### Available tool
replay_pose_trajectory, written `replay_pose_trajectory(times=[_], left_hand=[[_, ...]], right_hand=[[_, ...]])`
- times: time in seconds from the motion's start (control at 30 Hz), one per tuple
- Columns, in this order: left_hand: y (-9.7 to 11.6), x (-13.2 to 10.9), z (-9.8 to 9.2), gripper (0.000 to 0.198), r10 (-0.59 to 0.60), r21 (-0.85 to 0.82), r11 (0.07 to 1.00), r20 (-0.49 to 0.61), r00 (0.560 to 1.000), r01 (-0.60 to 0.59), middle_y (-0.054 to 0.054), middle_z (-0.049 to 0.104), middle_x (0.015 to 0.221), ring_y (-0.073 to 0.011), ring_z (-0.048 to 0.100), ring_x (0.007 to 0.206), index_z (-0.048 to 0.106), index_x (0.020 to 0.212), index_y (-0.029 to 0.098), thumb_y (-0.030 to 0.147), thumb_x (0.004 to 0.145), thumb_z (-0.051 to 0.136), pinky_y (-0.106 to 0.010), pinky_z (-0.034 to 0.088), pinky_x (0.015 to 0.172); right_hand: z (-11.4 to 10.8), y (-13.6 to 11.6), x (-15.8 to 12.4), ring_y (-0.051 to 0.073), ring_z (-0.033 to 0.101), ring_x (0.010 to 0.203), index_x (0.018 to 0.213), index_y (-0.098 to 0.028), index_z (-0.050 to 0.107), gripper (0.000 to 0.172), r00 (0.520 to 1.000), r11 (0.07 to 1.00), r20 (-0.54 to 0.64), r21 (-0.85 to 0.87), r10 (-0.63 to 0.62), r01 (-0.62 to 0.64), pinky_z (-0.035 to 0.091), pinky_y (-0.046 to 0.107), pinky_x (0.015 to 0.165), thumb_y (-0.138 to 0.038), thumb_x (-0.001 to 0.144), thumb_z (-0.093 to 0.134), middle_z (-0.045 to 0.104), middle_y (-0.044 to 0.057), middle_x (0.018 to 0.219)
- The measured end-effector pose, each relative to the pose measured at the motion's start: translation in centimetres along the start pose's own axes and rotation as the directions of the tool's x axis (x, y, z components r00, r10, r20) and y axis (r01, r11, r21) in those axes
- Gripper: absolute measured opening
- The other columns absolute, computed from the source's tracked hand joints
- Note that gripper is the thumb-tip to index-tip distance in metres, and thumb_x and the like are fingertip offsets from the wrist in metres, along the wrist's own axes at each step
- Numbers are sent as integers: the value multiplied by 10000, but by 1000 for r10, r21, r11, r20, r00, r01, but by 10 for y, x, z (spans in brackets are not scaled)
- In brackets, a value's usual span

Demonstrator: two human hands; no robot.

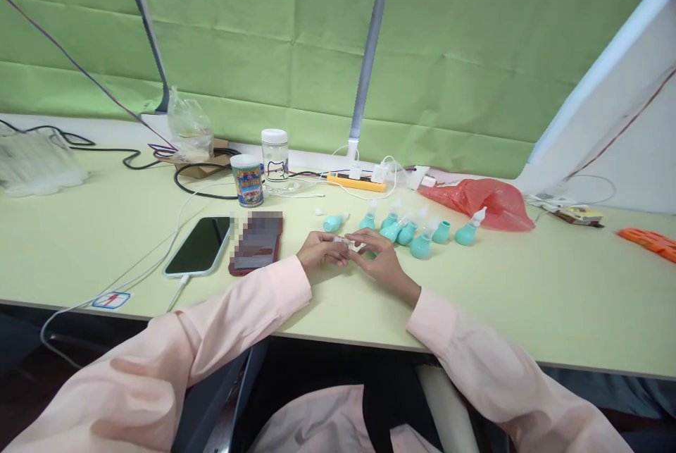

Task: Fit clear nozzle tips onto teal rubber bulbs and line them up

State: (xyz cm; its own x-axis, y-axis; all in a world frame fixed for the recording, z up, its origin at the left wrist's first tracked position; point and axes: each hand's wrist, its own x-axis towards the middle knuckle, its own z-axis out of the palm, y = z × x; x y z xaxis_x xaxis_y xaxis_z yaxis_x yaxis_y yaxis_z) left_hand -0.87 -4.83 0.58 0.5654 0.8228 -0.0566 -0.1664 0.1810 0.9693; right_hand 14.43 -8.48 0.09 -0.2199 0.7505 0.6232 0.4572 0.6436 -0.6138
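Note:
My left hand is closed around a small clear plastic piece, mostly hidden by the fingers. From the other side, the fingertips of my right hand pinch at the same piece. Just beyond my hands stand several teal bulbs with clear nozzles, like nasal aspirators; the rightmost bulb has a pale tip leaning right. One teal bulb shows an open neck without a nozzle. Another teal bulb lies on its side behind my left hand, with a little clear part beside it.
Two phones, one black-screened and one red-cased, lie left of my hands. A noodle cup, a white-lidded jar and a yellow power strip stand behind. Cables trail left. A red plastic bag lies at the right back.

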Motion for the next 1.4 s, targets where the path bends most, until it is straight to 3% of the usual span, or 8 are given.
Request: replay_pose_trajectory(times=[0.4, 0.53, 0.67, 0.77, 0.9, 1.0, 1.13, 1.4], left_hand=[[1, 1, -2, 273, -87, -82, 993, 31, 996, 89, -74, 613, 615, -112, 568, 508, 582, 832, 72, 174, 581, 621, -218, 464, 540], [1, 2, -1, 235, -104, -74, 992, 3, 995, 104, -82, 613, 602, -109, 556, 488, 576, 786, 65, 79, 551, 590, -217, 458, 514], [1, 3, 0, 209, -108, -48, 993, -39, 993, 106, -85, 612, 589, -102, 549, 478, 574, 738, 56, 36, 530, 583, -207, 458, 504], [1, 3, 0, 209, -89, -43, 995, -42, 995, 87, -86, 611, 591, -96, 544, 471, 573, 735, 50, 43, 529, 603, -199, 456, 491], [1, 1, 1, 225, -89, -52, 995, -8, 996, 89, -82, 606, 600, -93, 540, 464, 559, 746, 62, 122, 547, 646, -196, 449, 468], [1, 1, 1, 235, -91, -66, 994, -3, 996, 91, -77, 598, 599, -93, 541, 469, 544, 736, 73, 191, 566, 654, -196, 451, 467], [0, 3, 0, 220, -86, -69, 994, -6, 996, 86, -71, 593, 593, -87, 539, 464, 530, 706, 83, 217, 577, 648, -188, 449, 464], [0, 4, -1, 161, -102, -49, 994, -19, 995, 101, -77, 597, 583, -108, 548, 467, 535, 718, 81, 120, 574, 595, -213, 459, 476]], right_hand=[[-3, -5, 0, 118, 516, 668, 1003, -209, 513, 331, 976, 971, -97, -153, -197, 181, 475, 259, 552, -207, 673, 547, 567, 37, 813], [-31, -4, 9, 150, 519, 733, 926, -186, 528, 271, 874, 868, -257, -403, -412, 291, 461, 298, 619, -163, 656, 545, 567, 59, 835], [-82, 15, 21, 169, 501, 783, 907, -163, 512, 222, 684, 793, -538, -601, -492, 98, 447, 317, 632, -170, 687, 485, 539, 73, 851], [-122, 41, 23, 186, 471, 853, 926, -148, 492, 229, 608, 772, -677, -615, -413, -161, 440, 319, 614, -169, 720, 394, 501, 87, 897], [-154, 73, 15, 212, 447, 875, 805, -139, 561, 218, 741, 603, -658, -647, -131, -468, 397, 354, 673, -149, 685, 381, 516, 105, 861], [-160, 87, 9, 230, 468, 848, 814, -155, 586, 233, 772, 451, -605, -644, 193, -618, 380, 355, 657, -246, 663, 433, 532, 112, 881], [-158, 93, 6, 246, 499, 832, 878, -193, 582, 318, 727, 330, -529, -658, 437, -677, 374, 350, 628, -338, 612, 488, 558, 98, 897], [-158, 100, 2, 234, 523, 788, 905, -211, 563, 367, 695, 281, -482, -674, 534, -684, 374, 316, 586, -351, 568, 519, 576, 79, 822]])
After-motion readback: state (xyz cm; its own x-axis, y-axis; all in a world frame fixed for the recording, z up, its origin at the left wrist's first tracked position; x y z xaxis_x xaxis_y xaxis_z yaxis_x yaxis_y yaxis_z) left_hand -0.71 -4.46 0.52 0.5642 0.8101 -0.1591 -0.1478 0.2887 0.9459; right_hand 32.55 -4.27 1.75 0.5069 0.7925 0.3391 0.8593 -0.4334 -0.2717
